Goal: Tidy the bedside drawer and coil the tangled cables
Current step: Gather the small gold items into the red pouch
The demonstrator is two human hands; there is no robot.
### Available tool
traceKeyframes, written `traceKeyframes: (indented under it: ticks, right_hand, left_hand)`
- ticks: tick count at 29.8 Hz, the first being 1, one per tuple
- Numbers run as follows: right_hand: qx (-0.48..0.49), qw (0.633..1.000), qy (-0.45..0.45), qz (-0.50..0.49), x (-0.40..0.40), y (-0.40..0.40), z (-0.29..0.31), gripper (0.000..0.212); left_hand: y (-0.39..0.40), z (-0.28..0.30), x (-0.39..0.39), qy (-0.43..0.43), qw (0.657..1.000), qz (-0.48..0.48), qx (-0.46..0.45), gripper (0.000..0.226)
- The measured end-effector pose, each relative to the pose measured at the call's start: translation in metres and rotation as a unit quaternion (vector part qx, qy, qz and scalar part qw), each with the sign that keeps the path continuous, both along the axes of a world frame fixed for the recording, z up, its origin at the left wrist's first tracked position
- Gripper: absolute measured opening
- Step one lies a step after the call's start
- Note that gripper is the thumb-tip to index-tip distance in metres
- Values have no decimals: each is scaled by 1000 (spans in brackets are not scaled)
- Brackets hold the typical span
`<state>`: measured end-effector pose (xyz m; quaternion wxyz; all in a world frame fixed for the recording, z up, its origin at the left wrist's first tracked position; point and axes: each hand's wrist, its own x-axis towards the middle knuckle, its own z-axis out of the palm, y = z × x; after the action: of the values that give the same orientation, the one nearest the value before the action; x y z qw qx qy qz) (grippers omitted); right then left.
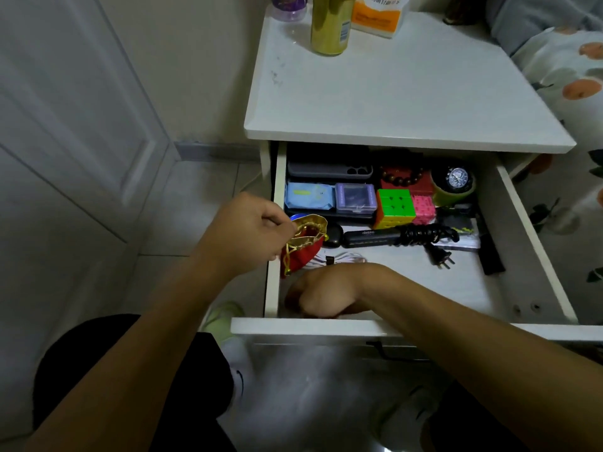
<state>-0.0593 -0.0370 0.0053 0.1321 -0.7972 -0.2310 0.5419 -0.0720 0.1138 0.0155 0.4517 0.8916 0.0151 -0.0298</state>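
Currently the tidying step is in hand: a red-and-gold pouch (301, 247) is pinched at its drawstring by the left hand (243, 234) over the drawer (535, 243)'s left edge. The right hand (321, 296) is curled at the front-left corner; grip cannot be told. White cable (339, 258), loosely bundled, lies between them. Next: pouch placed, cable coiled.

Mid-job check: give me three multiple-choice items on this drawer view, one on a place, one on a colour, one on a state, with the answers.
1. Where does the black hair straightener with cord wound round it lie?
A on the nightstand top
B in the open white drawer
C on the floor

2. Top face of the puzzle cube?
A green
B blue
C white

3. The left hand?
A flat on the floor
B pinches the red and gold drawstring pouch
C grips the can

Answers: 1 B, it lies across the drawer's middle; 2 A, green faces up; 3 B, fingers pinch the pouch's mouth.
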Motion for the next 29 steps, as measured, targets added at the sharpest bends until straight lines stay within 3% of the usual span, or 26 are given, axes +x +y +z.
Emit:
traceKeyframes:
  ticks: [16, 23, 29]
  right_hand:
    - [-14, 999, 4, 39, -5, 7, -8, 37]
    - [25, 995, 71, -69, -6, -3, 1, 37]
    - [-2, 984, 113, -137, -5, 3, -2, 30]
  left_hand:
    - [3, -3, -2, 1, 1000, 1, 3, 21]
    - [-1, 1, -5, 16, 1000, 7, -16, 17]
    - [-6, 4, -4, 24, 999, 3, -27, 20]
